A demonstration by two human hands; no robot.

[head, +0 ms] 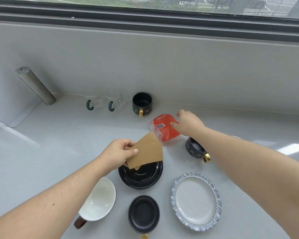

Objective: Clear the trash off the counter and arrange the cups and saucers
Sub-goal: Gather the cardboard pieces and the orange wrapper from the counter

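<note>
Black cup [196, 149] half hidden behind right forearm, gold-handled black cup [143, 213] cut by bottom edge

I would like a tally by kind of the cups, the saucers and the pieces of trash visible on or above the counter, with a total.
Glass cups: 2
Black cups with gold handles: 3
White cup: 1
Saucers: 2, black, pale with scalloped rim
Trash: 2, brown cardboard in the left hand, red wrapper in the right hand
Total: 10
</note>
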